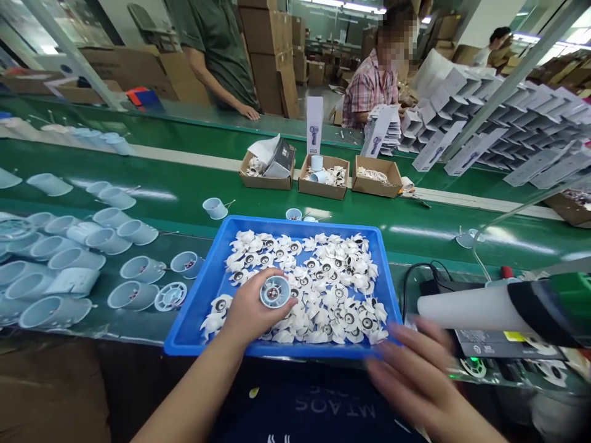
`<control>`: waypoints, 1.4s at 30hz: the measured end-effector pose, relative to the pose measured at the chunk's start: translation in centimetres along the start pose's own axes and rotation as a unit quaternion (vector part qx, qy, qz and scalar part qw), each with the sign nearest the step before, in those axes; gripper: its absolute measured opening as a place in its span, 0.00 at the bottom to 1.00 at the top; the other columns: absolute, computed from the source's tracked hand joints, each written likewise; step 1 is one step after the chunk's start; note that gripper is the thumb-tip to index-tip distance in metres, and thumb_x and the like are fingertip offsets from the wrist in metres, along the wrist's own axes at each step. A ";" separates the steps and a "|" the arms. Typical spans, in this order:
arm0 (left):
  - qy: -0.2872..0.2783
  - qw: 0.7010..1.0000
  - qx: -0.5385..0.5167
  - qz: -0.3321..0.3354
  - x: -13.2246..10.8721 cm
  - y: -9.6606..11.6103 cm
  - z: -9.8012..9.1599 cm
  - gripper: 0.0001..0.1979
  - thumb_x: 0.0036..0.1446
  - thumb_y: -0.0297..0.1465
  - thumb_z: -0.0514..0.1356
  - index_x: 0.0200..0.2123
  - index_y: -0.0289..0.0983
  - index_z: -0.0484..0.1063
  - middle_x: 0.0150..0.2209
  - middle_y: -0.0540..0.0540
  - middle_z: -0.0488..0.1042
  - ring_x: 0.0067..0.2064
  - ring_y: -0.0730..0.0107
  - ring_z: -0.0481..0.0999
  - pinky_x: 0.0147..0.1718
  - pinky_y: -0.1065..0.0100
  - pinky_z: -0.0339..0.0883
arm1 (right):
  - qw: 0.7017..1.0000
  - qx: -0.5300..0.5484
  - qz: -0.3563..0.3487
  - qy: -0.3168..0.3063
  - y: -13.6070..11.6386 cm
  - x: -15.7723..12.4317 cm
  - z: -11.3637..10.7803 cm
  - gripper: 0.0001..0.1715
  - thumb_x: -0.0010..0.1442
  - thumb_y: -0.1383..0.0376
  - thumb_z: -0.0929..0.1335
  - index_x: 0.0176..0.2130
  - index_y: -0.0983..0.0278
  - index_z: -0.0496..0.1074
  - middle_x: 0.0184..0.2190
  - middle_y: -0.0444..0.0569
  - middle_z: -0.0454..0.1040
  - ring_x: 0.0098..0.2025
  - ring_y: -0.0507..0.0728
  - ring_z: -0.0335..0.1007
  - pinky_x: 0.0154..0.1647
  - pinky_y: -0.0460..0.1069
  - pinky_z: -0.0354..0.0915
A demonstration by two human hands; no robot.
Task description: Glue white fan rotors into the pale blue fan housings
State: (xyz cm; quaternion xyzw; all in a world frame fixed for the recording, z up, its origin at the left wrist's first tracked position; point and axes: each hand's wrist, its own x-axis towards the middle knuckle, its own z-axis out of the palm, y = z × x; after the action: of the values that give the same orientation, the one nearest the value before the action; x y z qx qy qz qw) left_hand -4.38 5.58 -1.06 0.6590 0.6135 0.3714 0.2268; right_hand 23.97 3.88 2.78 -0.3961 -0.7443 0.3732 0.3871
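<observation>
My left hand (247, 314) holds a round pale-blue fan housing (275, 291) between fingers and palm, just above a blue plastic tray (277, 224). The tray is heaped with white fan impellers (318, 289) that have dark centres. My right hand (415, 375) is blurred by motion near the tray's front right corner, its fingers apart and nothing visible in them. More pale-blue cup-shaped housings (108, 240) stand on the green conveyor belt (277, 197) left of the tray.
A white-and-black tube tool (475, 307) lies at the right above a black power unit (508, 335), with cables. Cardboard trays (323, 176) of parts sit across the belt. Stacked white cartons (508, 123) fill the far right. Co-workers stand beyond, one hand (247, 111) resting on the belt's edge.
</observation>
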 end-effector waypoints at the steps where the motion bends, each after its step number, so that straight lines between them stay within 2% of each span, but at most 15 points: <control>1: 0.002 1.000 0.011 -0.002 0.0 0.1 0.0 0.21 0.47 0.41 0.67 0.44 0.40 0.70 0.43 0.44 0.78 0.45 0.54 0.78 0.46 0.57 0.71 | 0.994 -0.080 -0.013 -0.076 0.4 1.2 1.3 0.08 0.64 0.62 0.69 0.45 0.57 0.74 0.46 0.51 0.75 0.52 0.63 0.68 0.57 0.65 0.63; 3: 0.009 1.000 0.020 -0.006 -0.1 0.0 0.0 0.21 0.48 0.41 0.67 0.44 0.40 0.70 0.44 0.44 0.77 0.46 0.55 0.77 0.47 0.58 0.71 | 0.949 -0.233 -0.014 -0.210 1.6 3.8 3.4 0.11 0.63 0.73 0.66 0.42 0.62 0.76 0.45 0.54 0.75 0.53 0.63 0.68 0.58 0.63 0.61; 6: 0.004 1.000 0.016 -0.007 -0.3 -0.2 -0.1 0.21 0.48 0.40 0.67 0.44 0.41 0.70 0.44 0.45 0.77 0.46 0.56 0.77 0.46 0.59 0.71 | 0.868 -0.391 0.037 -0.304 3.2 6.6 5.3 0.08 0.61 0.78 0.67 0.34 0.69 0.75 0.39 0.56 0.75 0.46 0.62 0.71 0.50 0.59 0.68; 8: -0.004 1.000 0.008 -0.014 -0.3 -0.3 -0.3 0.21 0.48 0.40 0.67 0.44 0.41 0.70 0.44 0.46 0.77 0.46 0.56 0.77 0.46 0.60 0.71 | 0.815 -0.468 0.079 -0.332 3.3 7.4 5.9 0.03 0.63 0.73 0.69 0.36 0.70 0.74 0.38 0.52 0.75 0.44 0.60 0.72 0.47 0.58 0.70; 10: -0.013 1.000 0.005 -0.025 -0.3 -0.3 -0.3 0.21 0.48 0.40 0.67 0.45 0.41 0.70 0.44 0.46 0.77 0.45 0.56 0.77 0.45 0.60 0.71 | 0.774 -0.522 0.113 -0.341 2.6 7.7 6.0 0.05 0.65 0.68 0.69 0.39 0.70 0.73 0.40 0.50 0.74 0.44 0.58 0.72 0.47 0.56 0.71; 14: -0.041 0.998 0.012 -0.043 -0.3 -0.1 -0.4 0.21 0.48 0.41 0.66 0.45 0.41 0.70 0.44 0.46 0.77 0.45 0.55 0.77 0.44 0.59 0.71 | 0.734 -0.576 0.169 -0.318 1.0 7.3 5.7 0.08 0.67 0.65 0.68 0.44 0.69 0.72 0.45 0.52 0.72 0.47 0.59 0.71 0.48 0.57 0.70; 17: -0.064 0.997 0.019 -0.048 -0.2 0.0 -0.4 0.22 0.48 0.42 0.66 0.46 0.42 0.70 0.45 0.46 0.77 0.46 0.54 0.77 0.44 0.59 0.71 | 0.737 -0.573 0.205 -0.295 1.1 7.1 5.7 0.09 0.67 0.65 0.68 0.45 0.69 0.72 0.45 0.52 0.72 0.47 0.60 0.70 0.48 0.58 0.69; 20: -0.055 0.997 0.012 -0.046 -0.2 0.0 -0.4 0.22 0.48 0.42 0.66 0.45 0.42 0.70 0.45 0.46 0.76 0.46 0.54 0.77 0.44 0.60 0.71 | 0.770 -0.534 0.219 -0.271 2.0 7.1 5.6 0.08 0.67 0.65 0.68 0.43 0.69 0.72 0.44 0.52 0.73 0.49 0.60 0.69 0.52 0.59 0.66; 25: 0.017 0.998 -0.035 -0.049 -1.5 0.1 -0.7 0.24 0.46 0.40 0.69 0.45 0.41 0.66 0.44 0.46 0.75 0.46 0.55 0.76 0.46 0.59 0.70 | 0.880 -0.375 0.201 -0.210 2.0 6.3 3.9 0.04 0.56 0.73 0.70 0.36 0.70 0.73 0.38 0.56 0.72 0.49 0.66 0.66 0.55 0.64 0.57; 28: -0.023 0.995 -0.080 -0.049 -3.0 0.7 -0.6 0.28 0.46 0.36 0.70 0.48 0.42 0.62 0.46 0.45 0.73 0.47 0.57 0.76 0.46 0.59 0.70 | 0.947 -0.194 0.194 -0.170 1.2 5.0 2.7 0.09 0.50 0.69 0.71 0.35 0.66 0.72 0.34 0.53 0.70 0.41 0.63 0.65 0.49 0.59 0.59; 30: -0.062 0.993 -0.095 -0.038 -3.8 1.4 -0.4 0.28 0.47 0.33 0.69 0.49 0.43 0.60 0.49 0.44 0.71 0.49 0.58 0.74 0.48 0.59 0.69 | 0.966 -0.039 0.211 -0.144 1.0 4.1 2.6 0.15 0.49 0.60 0.69 0.38 0.63 0.70 0.32 0.49 0.68 0.34 0.58 0.63 0.40 0.54 0.62; 32: -0.099 0.992 -0.083 0.000 -4.3 2.2 -0.1 0.26 0.49 0.32 0.69 0.49 0.43 0.62 0.53 0.43 0.69 0.55 0.55 0.71 0.53 0.57 0.67 | 0.955 0.121 0.242 -0.118 1.1 3.2 3.2 0.21 0.50 0.51 0.66 0.40 0.62 0.67 0.29 0.46 0.65 0.28 0.55 0.60 0.34 0.51 0.62; 36: -0.163 0.983 -0.032 0.084 -4.4 3.6 0.2 0.29 0.48 0.32 0.69 0.54 0.44 0.64 0.58 0.43 0.69 0.59 0.53 0.68 0.57 0.54 0.63 | 0.881 0.359 0.295 -0.085 1.4 2.1 5.0 0.22 0.51 0.46 0.64 0.34 0.62 0.63 0.24 0.43 0.59 0.25 0.52 0.58 0.30 0.49 0.63; 39: -0.163 0.980 -0.009 0.116 -4.3 4.4 0.3 0.33 0.47 0.31 0.70 0.56 0.45 0.64 0.52 0.45 0.74 0.53 0.54 0.73 0.53 0.55 0.67 | 0.832 0.450 0.315 -0.076 1.3 1.8 5.4 0.22 0.49 0.49 0.70 0.32 0.63 0.66 0.24 0.43 0.62 0.26 0.50 0.60 0.32 0.47 0.64; 42: -0.144 0.980 0.001 0.136 -4.2 5.0 0.3 0.32 0.46 0.31 0.70 0.55 0.44 0.64 0.50 0.45 0.76 0.51 0.54 0.75 0.51 0.55 0.68 | 0.809 0.488 0.321 -0.064 1.3 1.6 5.1 0.22 0.48 0.50 0.74 0.33 0.64 0.70 0.24 0.43 0.64 0.26 0.49 0.61 0.32 0.45 0.64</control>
State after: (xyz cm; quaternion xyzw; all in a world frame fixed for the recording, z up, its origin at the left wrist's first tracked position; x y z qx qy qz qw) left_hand -0.85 0.84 1.66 0.7832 0.4793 0.2991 0.2597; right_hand 19.30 4.60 -0.07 -0.3465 -0.3174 0.8150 0.3389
